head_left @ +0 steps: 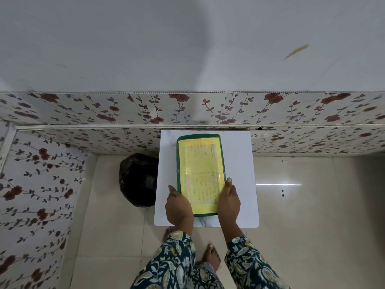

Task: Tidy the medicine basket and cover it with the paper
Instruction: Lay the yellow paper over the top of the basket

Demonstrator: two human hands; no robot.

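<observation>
A green rectangular basket [178, 159] stands on a small white table [237, 163], its long side running away from me. A yellow printed paper [201, 163] lies over its top and hides the contents. My left hand [179, 207] rests against the basket's near left edge, fingers curled over the rim. At the near right edge, my right hand [229, 201] has fingers on the paper and the thumb along the rim. Both hands press or hold the basket's near end.
A black plastic bag [137, 180] sits on the floor just left of the table. A floral-patterned wall [187, 109] runs behind the table and along the left. My bare feet [211, 257] stand on beige floor tiles before the table.
</observation>
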